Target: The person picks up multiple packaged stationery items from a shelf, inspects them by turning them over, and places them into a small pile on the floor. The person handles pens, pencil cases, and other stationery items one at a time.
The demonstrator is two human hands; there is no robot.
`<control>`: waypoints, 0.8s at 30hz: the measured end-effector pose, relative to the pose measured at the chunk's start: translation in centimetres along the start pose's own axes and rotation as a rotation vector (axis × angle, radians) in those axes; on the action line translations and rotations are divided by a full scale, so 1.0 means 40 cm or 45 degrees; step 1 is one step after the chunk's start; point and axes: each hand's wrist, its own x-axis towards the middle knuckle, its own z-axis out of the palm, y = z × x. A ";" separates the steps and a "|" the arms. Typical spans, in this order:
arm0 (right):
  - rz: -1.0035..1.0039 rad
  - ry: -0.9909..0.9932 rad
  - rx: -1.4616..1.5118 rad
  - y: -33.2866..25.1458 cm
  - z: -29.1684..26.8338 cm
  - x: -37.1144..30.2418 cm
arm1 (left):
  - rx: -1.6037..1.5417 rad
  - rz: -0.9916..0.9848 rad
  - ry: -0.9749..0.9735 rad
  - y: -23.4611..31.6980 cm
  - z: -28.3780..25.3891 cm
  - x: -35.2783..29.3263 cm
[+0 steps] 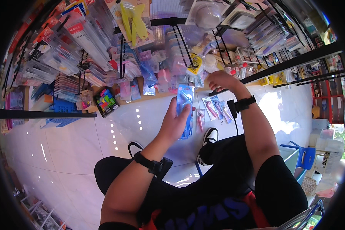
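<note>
My left hand is closed around a narrow blue carded pack, its thumb lying across the front. Something pale blue shows under the pack's clear cover; its kind I cannot make out. More blue packaging shows just below that hand; whether it is held or lies on the floor is unclear. My right hand hovers in front of the low shelf, fingers loosely bent and apart, with nothing visible in them. Close to it hangs a yellow package. Below it, slim clear packs with pinkish contents lie on the floor beside another such pack.
Display hooks hold many packs, among them yellow-green plastic utensils and a clear ruler set. A black box of colourful small pieces stands left at the shelf's edge. Black rails jut out at right; a blue chair stands behind.
</note>
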 end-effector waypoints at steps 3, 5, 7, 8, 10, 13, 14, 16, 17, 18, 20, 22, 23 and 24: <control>-0.457 -0.274 -0.068 -0.030 0.041 -0.121 | 0.015 0.036 -0.001 -0.003 0.012 0.000; -0.479 -0.424 0.194 -0.058 0.082 -0.181 | 0.099 0.103 -0.005 -0.008 0.009 -0.002; -0.657 -0.513 0.239 -0.030 0.112 -0.179 | 0.123 0.157 -0.045 -0.007 0.013 -0.002; -0.686 -0.496 0.254 -0.022 0.126 -0.182 | 0.133 0.182 -0.061 -0.010 0.014 -0.005; -0.690 -0.476 0.286 -0.013 0.133 -0.185 | 0.163 0.188 -0.068 -0.029 0.004 0.003; -0.666 -0.345 0.248 0.008 0.114 -0.179 | 0.261 0.091 0.043 -0.023 0.019 -0.010; -0.662 -0.248 0.229 0.021 0.096 -0.172 | 0.301 0.044 0.104 -0.017 0.024 -0.014; -0.767 -0.019 0.164 0.073 0.048 -0.135 | 0.404 0.042 0.090 -0.030 0.021 -0.007; -0.768 0.112 0.155 0.082 0.031 -0.128 | 0.457 0.039 0.089 -0.034 0.015 -0.005; -0.768 0.243 0.145 0.092 0.016 -0.121 | 0.474 0.003 0.060 -0.038 0.009 -0.004; -0.812 0.417 0.147 0.101 -0.011 -0.115 | 0.505 -0.072 0.002 -0.042 -0.001 -0.001; -0.802 0.494 0.185 0.099 -0.032 -0.116 | 0.526 -0.092 -0.010 -0.044 -0.006 -0.001; -0.794 0.535 0.206 0.099 -0.040 -0.118 | 0.536 -0.103 -0.020 -0.044 -0.007 -0.002; -0.787 0.570 0.231 0.104 -0.044 -0.109 | 0.545 -0.100 -0.028 -0.044 -0.007 -0.002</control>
